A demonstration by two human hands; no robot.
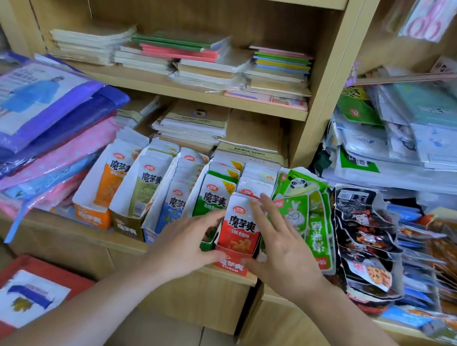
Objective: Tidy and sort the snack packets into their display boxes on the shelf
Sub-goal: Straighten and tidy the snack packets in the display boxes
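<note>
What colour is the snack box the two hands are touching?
The display box is red, seen best in the head view.

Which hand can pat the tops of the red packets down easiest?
Probably the right hand: it reaches up to the top edge of the red packets, while the left hand sits lower beside them.

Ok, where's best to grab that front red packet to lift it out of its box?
Probably its top edge, pinched from above. The front red packet stands upright in the red box, whose front wall hides its foot, and green packets on both sides hem it in.
</note>
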